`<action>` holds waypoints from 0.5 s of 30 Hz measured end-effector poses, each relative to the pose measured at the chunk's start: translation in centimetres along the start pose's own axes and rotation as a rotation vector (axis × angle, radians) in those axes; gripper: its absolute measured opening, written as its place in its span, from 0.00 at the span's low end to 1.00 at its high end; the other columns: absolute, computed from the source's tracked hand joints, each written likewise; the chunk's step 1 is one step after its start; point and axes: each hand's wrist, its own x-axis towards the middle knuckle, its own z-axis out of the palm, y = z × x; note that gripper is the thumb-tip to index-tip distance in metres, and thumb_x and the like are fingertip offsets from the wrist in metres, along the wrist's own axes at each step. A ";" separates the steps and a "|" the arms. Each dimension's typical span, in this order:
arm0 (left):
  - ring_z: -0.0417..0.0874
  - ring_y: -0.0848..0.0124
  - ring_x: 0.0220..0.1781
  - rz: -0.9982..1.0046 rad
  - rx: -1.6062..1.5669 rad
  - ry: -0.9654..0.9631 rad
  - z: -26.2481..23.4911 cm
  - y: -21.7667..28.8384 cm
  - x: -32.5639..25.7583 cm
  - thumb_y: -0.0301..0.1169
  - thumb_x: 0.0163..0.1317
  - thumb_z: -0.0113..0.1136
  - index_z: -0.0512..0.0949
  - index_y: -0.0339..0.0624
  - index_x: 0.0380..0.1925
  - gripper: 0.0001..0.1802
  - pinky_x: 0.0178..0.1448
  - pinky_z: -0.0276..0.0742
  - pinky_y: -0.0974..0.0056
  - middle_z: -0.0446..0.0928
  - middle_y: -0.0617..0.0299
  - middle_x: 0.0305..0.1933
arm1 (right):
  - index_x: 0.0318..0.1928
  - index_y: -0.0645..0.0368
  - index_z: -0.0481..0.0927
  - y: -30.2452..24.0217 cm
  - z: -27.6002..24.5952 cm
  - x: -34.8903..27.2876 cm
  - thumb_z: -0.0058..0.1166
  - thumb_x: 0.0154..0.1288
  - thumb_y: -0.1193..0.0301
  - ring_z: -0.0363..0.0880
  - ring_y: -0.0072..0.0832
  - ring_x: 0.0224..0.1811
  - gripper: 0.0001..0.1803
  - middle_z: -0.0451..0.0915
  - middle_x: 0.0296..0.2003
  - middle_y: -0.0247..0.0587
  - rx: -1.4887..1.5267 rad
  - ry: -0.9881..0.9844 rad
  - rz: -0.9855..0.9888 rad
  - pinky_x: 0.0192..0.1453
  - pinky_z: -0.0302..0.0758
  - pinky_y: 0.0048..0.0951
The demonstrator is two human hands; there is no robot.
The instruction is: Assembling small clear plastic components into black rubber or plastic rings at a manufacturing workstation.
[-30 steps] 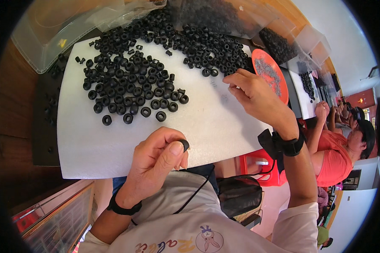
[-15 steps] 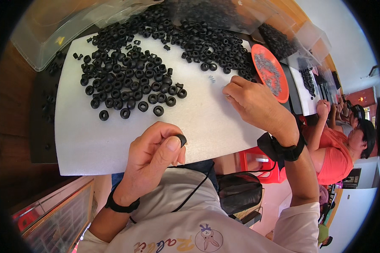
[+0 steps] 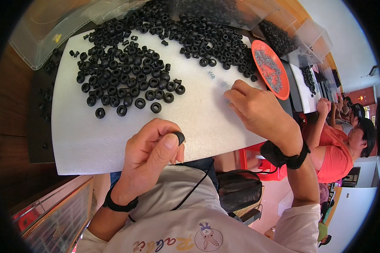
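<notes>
My left hand (image 3: 153,148) is closed, pinching a black ring (image 3: 180,137) between thumb and forefinger above the near edge of the white foam mat (image 3: 126,143). Over the right part of the mat, my right hand (image 3: 255,107) points its fingers down, thumb and fingertips close together. Whatever sits between those fingertips is too small to make out. Just beyond them lie a few tiny metal springs (image 3: 211,75). A cluster of loose black rings (image 3: 135,80) spreads over the mat's left half, several with their holes facing up.
An orange plate (image 3: 286,86) of small metal springs stands at the mat's right edge. A larger heap of black rings (image 3: 217,44) runs along the back. Clear plastic bins (image 3: 33,50) border the table. At right, a person in a red shirt (image 3: 331,156) sits by another mat.
My right hand has shifted slightly right and toward me, uncovering more springs on the mat. The left hand still pinches the black ring. The whole view has shifted slightly.
</notes>
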 end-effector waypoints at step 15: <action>0.71 0.74 0.26 -0.054 -0.348 0.027 -0.7 0.5 0.3 0.38 0.72 0.43 0.70 0.33 0.39 0.16 0.31 0.66 0.70 0.64 0.66 0.21 | 0.38 0.67 0.75 -4.8 -2.6 1.4 0.55 0.61 0.79 0.72 0.16 0.30 0.06 0.75 0.31 0.35 0.919 0.035 0.098 0.33 0.70 0.20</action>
